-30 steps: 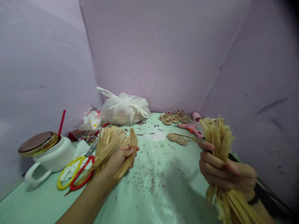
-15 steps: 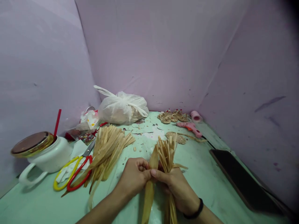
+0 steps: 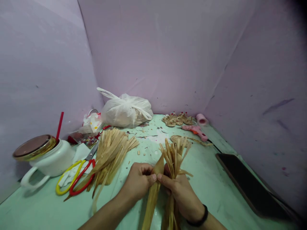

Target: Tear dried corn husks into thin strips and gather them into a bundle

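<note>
Between the thumbs and fingers of both hands is a wide dried leaf strip (image 3: 153, 198), its pointed tip upward. My left hand (image 3: 141, 179) pinches its left edge. My right hand (image 3: 177, 188), with a black band at the wrist, pinches the strip's right edge with the thumb. It also holds a bundle of thin dried strips (image 3: 174, 159) in its curled fingers, the ends fanned out above the hand. The thumb tips nearly meet on the wide strip. To the left lies a loose pile of dried strips (image 3: 111, 156), apart from my hands.
Scissors (image 3: 75, 177) with yellow and red handles rest by a white mug (image 3: 54, 161) holding a red straw. A white plastic bag (image 3: 126, 110) sits at the back. Coiled braided pieces (image 3: 176, 119), a pink glue gun (image 3: 195, 129) and a phone (image 3: 249, 185) are on the right.
The wide strip's tip has tilted to the right and its lower end has swung left. The bundle's upper ends have spread wider. Both hands keep their hold.
</note>
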Motion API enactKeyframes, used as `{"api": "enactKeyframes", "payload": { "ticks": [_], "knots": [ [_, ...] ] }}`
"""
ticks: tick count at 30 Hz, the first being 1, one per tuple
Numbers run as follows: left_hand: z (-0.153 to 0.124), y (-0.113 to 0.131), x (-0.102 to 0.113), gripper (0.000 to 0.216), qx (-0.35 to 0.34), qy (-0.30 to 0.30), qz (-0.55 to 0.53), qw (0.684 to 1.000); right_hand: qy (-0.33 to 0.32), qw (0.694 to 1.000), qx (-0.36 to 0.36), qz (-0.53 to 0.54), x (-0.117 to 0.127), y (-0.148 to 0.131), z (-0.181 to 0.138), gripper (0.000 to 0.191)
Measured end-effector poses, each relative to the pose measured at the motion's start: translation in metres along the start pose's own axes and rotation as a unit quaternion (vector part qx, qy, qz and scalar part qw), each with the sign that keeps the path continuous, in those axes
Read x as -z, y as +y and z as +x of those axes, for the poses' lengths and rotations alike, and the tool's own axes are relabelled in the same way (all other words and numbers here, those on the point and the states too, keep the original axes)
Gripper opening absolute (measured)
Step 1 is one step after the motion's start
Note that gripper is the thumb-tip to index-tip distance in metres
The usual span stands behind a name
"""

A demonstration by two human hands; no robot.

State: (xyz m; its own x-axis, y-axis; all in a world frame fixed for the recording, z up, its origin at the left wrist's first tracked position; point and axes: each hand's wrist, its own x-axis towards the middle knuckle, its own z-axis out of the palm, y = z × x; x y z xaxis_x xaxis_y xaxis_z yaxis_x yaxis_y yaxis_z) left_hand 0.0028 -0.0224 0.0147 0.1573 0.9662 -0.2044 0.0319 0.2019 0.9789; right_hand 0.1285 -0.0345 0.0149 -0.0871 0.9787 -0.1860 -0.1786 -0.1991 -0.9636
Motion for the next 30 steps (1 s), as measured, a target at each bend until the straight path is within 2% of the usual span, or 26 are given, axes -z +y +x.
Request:
{"api": "enactKeyframes", "payload": {
  "ticks": [4, 8, 16, 19, 22, 26, 30],
  "knots": [
    [0.003, -0.005, 0.001, 0.020, 0.049, -0.044, -0.101, 0.993, -0.003, 0.997, -0.011, 0.075, 0.000, 0.002, -0.001, 0.024],
    [0.006, -0.004, 0.008, 0.024, 0.087, -0.039, -0.176, 0.980, -0.021, 0.985, -0.056, 0.164, 0.003, 0.001, 0.002, 0.028],
    [0.009, 0.009, 0.026, 0.012, 0.112, -0.061, -0.336, 0.933, 0.043, 0.936, -0.153, 0.313, 0.022, -0.003, 0.019, 0.032],
    [0.008, 0.015, 0.033, 0.008, 0.110, -0.072, -0.349, 0.928, 0.063, 0.936, -0.143, 0.316, 0.031, -0.009, 0.022, 0.029],
    [0.008, 0.023, 0.042, 0.010, 0.104, -0.071, -0.346, 0.930, 0.083, 0.944, -0.102, 0.303, 0.042, -0.016, 0.027, 0.028],
    [0.008, 0.031, 0.051, 0.012, 0.064, -0.035, -0.347, 0.935, 0.098, 0.946, -0.072, 0.300, 0.051, -0.022, 0.032, 0.025],
    [0.006, 0.025, 0.038, 0.011, 0.054, 0.003, -0.280, 0.958, 0.072, 0.956, -0.061, 0.276, 0.037, -0.015, 0.023, 0.025]
  ]
}}
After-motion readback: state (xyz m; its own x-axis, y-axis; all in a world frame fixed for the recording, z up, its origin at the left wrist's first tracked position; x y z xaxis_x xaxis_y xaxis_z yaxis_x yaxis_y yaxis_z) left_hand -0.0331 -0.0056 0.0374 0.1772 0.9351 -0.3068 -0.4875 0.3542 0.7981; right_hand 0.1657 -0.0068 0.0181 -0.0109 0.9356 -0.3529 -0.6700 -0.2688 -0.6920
